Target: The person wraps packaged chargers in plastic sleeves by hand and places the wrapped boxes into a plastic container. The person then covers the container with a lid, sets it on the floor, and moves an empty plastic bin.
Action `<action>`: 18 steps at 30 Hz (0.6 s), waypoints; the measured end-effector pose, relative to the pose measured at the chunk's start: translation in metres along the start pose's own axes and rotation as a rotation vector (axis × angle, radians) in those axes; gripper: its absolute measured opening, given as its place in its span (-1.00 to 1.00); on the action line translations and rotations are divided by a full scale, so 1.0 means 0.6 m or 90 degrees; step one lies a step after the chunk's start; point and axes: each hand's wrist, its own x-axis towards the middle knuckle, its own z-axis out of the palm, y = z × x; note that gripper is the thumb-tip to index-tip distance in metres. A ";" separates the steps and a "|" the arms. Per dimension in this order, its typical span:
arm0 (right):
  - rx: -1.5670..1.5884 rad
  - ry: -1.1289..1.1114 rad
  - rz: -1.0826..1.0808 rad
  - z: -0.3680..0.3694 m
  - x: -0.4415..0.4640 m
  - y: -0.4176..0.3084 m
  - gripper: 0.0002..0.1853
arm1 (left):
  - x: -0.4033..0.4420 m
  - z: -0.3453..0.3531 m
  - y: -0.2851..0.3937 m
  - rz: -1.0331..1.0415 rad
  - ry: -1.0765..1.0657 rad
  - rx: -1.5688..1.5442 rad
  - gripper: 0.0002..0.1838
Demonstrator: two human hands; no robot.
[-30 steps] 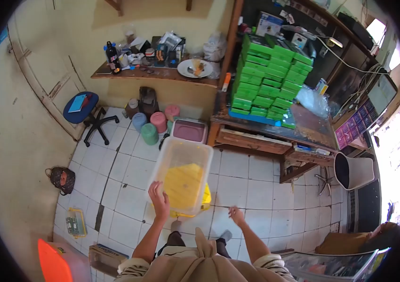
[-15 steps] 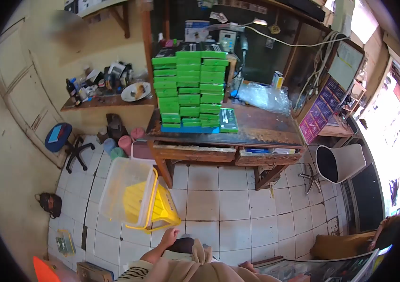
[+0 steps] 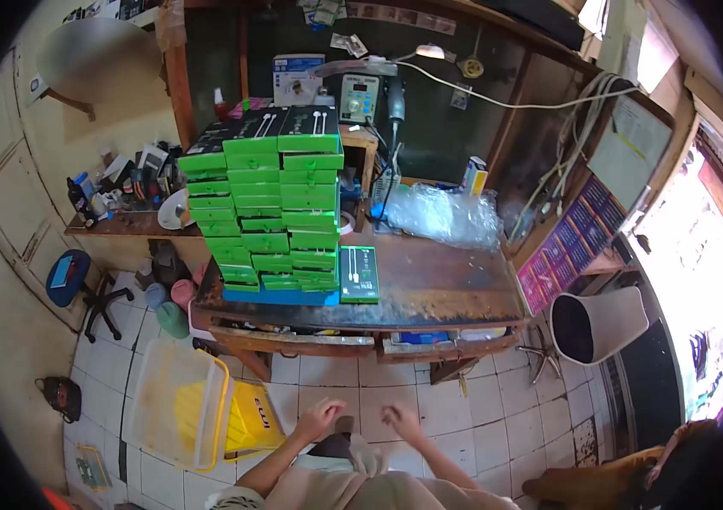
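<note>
In the head view, my left hand (image 3: 321, 418) is held in front of my body over the floor, fingers loosely curled; whether they are closed is unclear. My right hand (image 3: 401, 420) is a short way to its right, with fingers bent apart and nothing in them. The hands do not touch. Ahead of both is the wooden desk (image 3: 429, 285). Stacked green and black boxes (image 3: 264, 195) stand on its left half, with one box (image 3: 359, 274) lying flat beside them. To the left of my left hand, a clear plastic bin (image 3: 176, 404) rests on a yellow stool (image 3: 251, 416).
Bubble wrap (image 3: 442, 217) and a soldering station (image 3: 360, 98) are on the desk. A white chair (image 3: 598, 323) stands to the right. At the lower right, part of another person (image 3: 676, 446) shows. A blue stool (image 3: 68, 278) is far left.
The view has swung right and come closer to the desk. The bin and stool now appear farther left. Both hands are now raised in front of my body; my right hand was barely visible before.
</note>
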 end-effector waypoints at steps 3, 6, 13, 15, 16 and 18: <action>0.154 0.076 -0.225 -0.089 0.150 -0.203 -0.85 | 0.173 -0.024 0.066 0.093 0.249 0.008 -0.81; 0.046 0.185 -0.274 -0.116 0.262 -0.236 -0.82 | 0.291 -0.035 0.113 0.040 0.358 -0.003 -0.62; -0.033 0.102 -0.249 -0.086 0.396 -0.218 -0.46 | 0.365 0.031 0.081 -0.051 0.419 0.131 -0.32; -0.170 0.131 -0.308 -0.093 0.405 -0.213 -0.45 | 0.372 0.043 0.084 -0.114 0.406 0.108 -0.30; -0.136 0.119 -0.296 -0.108 0.405 -0.217 -0.46 | 0.381 0.052 0.086 -0.115 0.422 0.144 -0.31; -0.144 0.122 -0.303 -0.143 0.415 -0.202 -0.47 | 0.403 0.069 0.094 -0.131 0.392 0.125 -0.32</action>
